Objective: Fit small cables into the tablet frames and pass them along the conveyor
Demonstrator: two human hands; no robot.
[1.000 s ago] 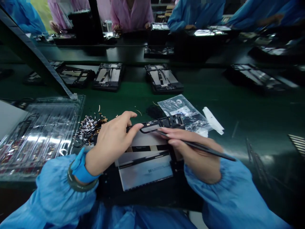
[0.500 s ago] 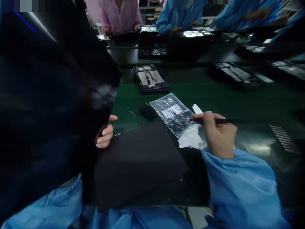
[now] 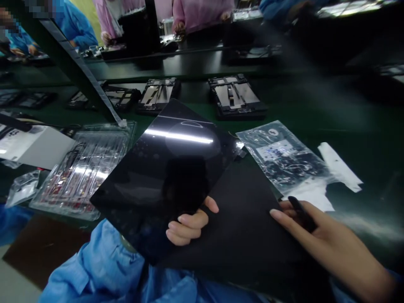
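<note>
The label on the clear bag seems too blurred to read.

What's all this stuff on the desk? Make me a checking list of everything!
Surface: green table with a black mat.
Job's things: glossy black panel, tilted up off the mat.
Clutter: clear plastic tray, plastic bag, white paper strip.
Hands: left hand fingers grip the panel's lower edge; right hand holds a thin black tool.
Cables: nothing seen.
Surroundings: open black device frames; people in pink and blue coats beyond.

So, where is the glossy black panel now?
The glossy black panel is left of centre, gripped by the left hand, above the black mat, beside the clear tray.
</note>
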